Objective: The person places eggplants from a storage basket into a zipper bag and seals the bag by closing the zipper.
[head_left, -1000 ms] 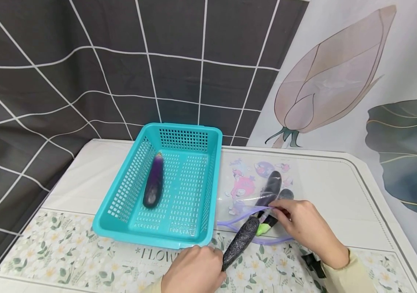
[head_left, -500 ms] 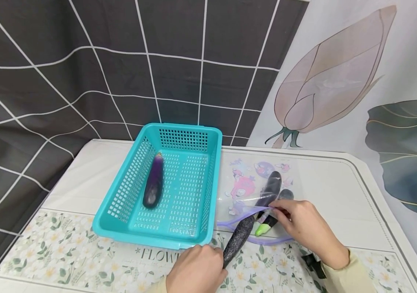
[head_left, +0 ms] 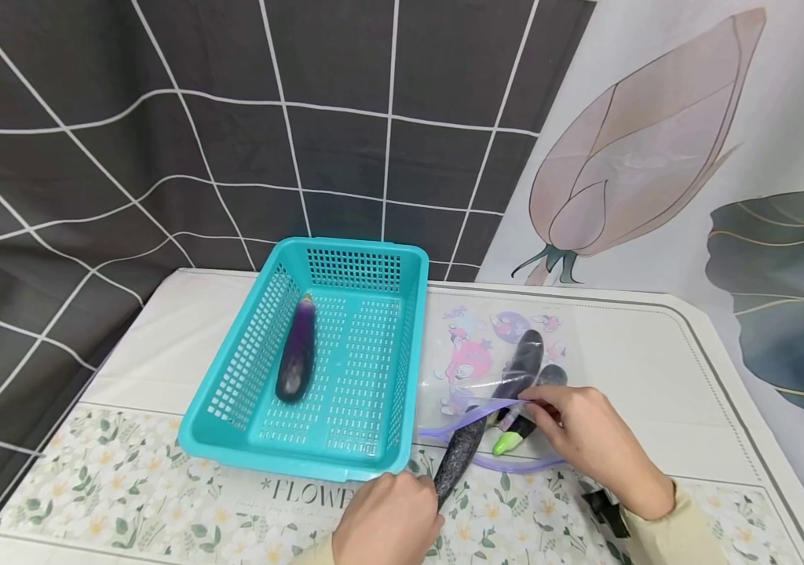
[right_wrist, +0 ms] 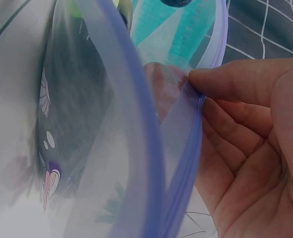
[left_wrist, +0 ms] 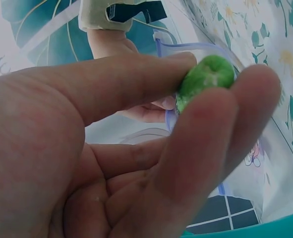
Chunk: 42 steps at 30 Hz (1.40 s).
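Observation:
In the head view, my left hand (head_left: pixel 389 518) holds a dark, bumpy-skinned cucumber (head_left: pixel 457 463), its far end inside the mouth of a clear zip bag (head_left: pixel 437 377). The left wrist view shows thumb and fingertips pinching its green end (left_wrist: pixel 209 77). My right hand (head_left: pixel 594 435) pinches the bag's purple edge (right_wrist: pixel 198 99) between thumb and fingers, the mouth parted. Within the bag lie a dark eggplant (head_left: pixel 528 353) and a second dark vegetable with a light green end (head_left: pixel 508 442); the bag and right hand partly cover them.
A turquoise basket (head_left: pixel 412 392) stands left of the bag, close beside it. One purple eggplant (head_left: pixel 297 353) lies inside. Behind the table (head_left: pixel 642 361) hangs a dark gridded curtain (head_left: pixel 345 149). A black strap (head_left: pixel 605 512) is at the right wrist.
My left hand has moved slightly right and the cucumber's far end has slid under the bag's purple edge. The right hand has kept its place at the edge.

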Available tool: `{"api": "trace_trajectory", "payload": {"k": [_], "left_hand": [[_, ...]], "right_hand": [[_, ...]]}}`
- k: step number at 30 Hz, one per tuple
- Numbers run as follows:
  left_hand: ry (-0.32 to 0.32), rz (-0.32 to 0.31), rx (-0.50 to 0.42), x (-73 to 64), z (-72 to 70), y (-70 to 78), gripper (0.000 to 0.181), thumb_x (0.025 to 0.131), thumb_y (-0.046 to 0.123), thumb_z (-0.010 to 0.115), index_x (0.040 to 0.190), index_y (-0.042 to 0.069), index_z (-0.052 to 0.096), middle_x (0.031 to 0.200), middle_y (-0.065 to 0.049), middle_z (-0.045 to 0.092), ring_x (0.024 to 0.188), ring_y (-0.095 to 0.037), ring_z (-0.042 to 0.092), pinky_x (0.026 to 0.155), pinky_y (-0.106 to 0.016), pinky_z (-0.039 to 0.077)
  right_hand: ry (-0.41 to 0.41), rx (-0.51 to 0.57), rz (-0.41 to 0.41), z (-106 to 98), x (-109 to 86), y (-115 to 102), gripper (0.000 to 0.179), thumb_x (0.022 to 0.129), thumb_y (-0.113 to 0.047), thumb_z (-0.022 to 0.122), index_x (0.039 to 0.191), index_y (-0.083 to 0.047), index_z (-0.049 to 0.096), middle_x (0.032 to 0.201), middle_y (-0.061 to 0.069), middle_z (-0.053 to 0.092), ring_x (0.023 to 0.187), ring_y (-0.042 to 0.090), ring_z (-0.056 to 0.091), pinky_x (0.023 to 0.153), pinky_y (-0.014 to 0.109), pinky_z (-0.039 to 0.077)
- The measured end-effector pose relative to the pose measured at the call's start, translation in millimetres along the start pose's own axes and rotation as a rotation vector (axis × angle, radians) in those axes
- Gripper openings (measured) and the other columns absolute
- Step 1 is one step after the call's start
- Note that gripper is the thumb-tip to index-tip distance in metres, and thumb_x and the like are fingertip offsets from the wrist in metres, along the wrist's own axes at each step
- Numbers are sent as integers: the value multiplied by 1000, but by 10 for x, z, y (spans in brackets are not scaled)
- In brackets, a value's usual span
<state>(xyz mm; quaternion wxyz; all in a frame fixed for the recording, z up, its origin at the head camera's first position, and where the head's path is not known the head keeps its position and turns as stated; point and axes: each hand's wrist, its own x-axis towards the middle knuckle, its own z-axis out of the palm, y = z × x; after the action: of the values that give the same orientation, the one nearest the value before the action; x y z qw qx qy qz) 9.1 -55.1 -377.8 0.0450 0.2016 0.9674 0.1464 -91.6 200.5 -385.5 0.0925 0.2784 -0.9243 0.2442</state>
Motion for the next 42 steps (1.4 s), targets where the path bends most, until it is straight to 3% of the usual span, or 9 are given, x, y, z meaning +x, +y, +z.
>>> {"api": "trace_trajectory", "payload": {"k": [8,19,27,33,42], "left_hand": [[-1,8,3,54,-13,29,23,81,21,78,67,7,66,58,0,51,47,-12,48,39,-27,40],[54,0,-3,80,-6,91,25,79,12,77,60,9,62,54,3,50,42,-10,43,37,-21,36],[29,34,34,133,-30,125,22,74,2,72,58,11,62,54,4,52,43,-12,47,38,-24,39],[118,68,101,169,-37,159,19,75,3,74,60,11,65,55,3,53,43,-12,49,36,-24,37],[183,74,153,234,-21,198,20,78,8,77,62,10,65,54,2,54,44,-12,51,37,-25,39]], "right_hand": [[-3,5,8,-5,-5,4,15,87,-3,75,98,-13,77,78,-10,68,51,-5,34,49,21,35],[2,0,-1,-6,2,-1,15,87,-3,76,97,-13,77,79,-8,69,51,-5,34,50,21,36],[-16,5,22,-13,-3,-4,16,87,-3,75,99,-13,77,77,-10,67,49,-4,33,48,21,34],[-16,4,26,-12,-5,-3,16,88,-2,74,99,-13,77,79,-7,69,50,-4,33,47,21,35],[-28,5,41,-17,-3,-8,16,88,-3,73,100,-13,77,78,-8,68,49,-4,33,46,21,34]]}}
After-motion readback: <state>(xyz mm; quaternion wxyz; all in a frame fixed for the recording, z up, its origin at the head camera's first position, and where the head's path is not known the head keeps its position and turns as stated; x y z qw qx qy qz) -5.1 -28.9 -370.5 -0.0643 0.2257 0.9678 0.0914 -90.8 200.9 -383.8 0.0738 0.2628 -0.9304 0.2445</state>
